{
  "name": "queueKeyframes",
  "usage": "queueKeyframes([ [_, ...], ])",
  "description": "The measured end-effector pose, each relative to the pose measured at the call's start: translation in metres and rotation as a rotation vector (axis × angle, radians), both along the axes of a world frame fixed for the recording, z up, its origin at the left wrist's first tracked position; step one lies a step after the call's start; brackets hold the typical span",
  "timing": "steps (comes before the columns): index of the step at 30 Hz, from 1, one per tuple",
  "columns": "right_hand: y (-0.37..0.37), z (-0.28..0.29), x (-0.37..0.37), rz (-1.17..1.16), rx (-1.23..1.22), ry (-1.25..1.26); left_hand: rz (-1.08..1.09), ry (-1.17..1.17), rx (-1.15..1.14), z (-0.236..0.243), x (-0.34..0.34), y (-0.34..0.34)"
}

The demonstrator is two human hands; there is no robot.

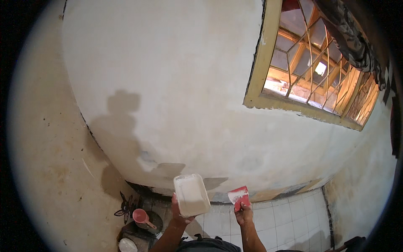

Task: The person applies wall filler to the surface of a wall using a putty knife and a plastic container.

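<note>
At the bottom middle, my left hand (178, 212) grips a white rectangular container (191, 194) from its side and underneath, with smooth off-white paste inside it. To its right, my right hand (242, 216) holds a red flat scraper (238, 196), thumb on its face, with white paste smeared across the blade. Both things are held apart, in front of the lower part of a patchy white wall (176, 75), where my shadow falls.
A yellow-framed window (254, 95) with bars and a dark patterned curtain (348, 46) is upper right. Stained side walls (50, 138) flank me. A pink dipper (140, 215) rests atop a dark rounded object at lower left, beside a white bundle (126, 245). White floor tiles (281, 218) lie below.
</note>
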State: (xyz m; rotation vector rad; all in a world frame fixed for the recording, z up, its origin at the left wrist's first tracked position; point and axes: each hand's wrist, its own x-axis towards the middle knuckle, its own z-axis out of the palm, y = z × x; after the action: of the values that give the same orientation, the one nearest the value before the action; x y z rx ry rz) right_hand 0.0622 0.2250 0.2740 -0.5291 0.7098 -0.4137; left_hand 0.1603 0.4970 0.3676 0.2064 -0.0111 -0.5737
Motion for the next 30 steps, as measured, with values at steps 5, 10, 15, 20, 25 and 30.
queueKeyframes([
  [5,0.012,0.109,0.026,0.207,-0.187,-0.224,-0.100,-0.073,0.050,-0.012,-0.003,-0.018],
  [10,0.026,0.137,0.041,0.419,-0.796,-0.064,-0.131,-0.065,0.010,-0.017,-0.005,-0.039],
  [15,0.042,0.147,0.056,0.587,-1.435,0.103,-0.127,-0.068,0.128,-0.016,-0.012,-0.054],
  [20,0.041,0.156,0.065,0.670,-1.614,0.135,-0.119,0.034,0.119,-0.013,-0.018,-0.059],
  [25,0.039,0.148,0.068,0.769,-1.503,0.096,-0.099,-0.012,0.098,-0.017,-0.022,-0.065],
  [30,0.038,0.130,0.065,0.772,-1.311,0.008,-0.123,-0.010,0.157,-0.035,-0.023,-0.073],
])
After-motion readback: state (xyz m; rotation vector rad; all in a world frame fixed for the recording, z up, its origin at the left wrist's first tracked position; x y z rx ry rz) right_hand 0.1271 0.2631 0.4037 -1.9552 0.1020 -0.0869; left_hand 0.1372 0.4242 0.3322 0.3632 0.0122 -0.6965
